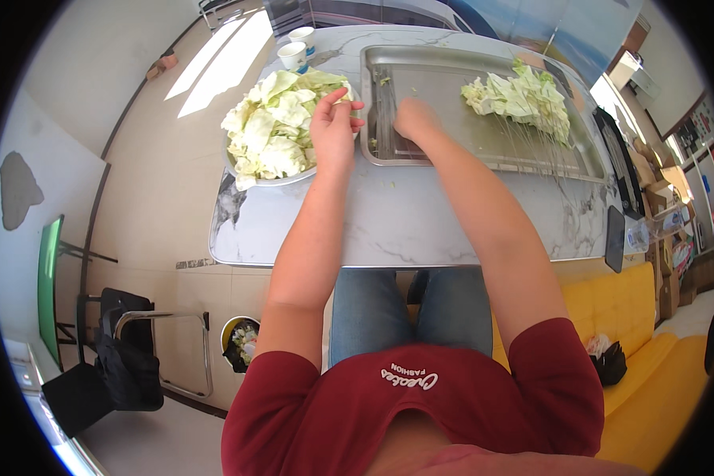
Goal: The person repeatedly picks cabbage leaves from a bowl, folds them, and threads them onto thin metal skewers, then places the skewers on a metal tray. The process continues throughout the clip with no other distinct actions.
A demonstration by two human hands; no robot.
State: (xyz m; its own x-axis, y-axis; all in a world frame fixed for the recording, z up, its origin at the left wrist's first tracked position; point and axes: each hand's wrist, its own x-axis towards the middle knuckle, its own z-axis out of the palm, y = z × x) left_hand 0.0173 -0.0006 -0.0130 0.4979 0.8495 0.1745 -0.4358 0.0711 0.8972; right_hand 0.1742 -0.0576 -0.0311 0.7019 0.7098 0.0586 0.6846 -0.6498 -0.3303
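My left hand [336, 122] hovers at the right side of a metal bowl [302, 177] heaped with torn cabbage leaves [273, 128]. Its fingers are apart, and I see nothing held in them. In the left part of a shallow steel tray [446, 74] lies a bundle of thin skewers [385, 113]. My right hand [416, 119] is curled at the bundle's right edge; its fingertips are hidden, so any grip on a skewer cannot be made out. Cabbage pieces on skewers [517, 98] are piled at the tray's right end, their bare sticks crossing the near rim.
Two paper cups [294, 55] stand behind the bowl on the marble-patterned table [404, 220]. A dark phone [614, 238] lies at the right edge, beside a clear plastic container [636, 236]. A lined bin [241, 344] and a chair [125, 351] are at lower left, a yellow sofa [607, 303] at right.
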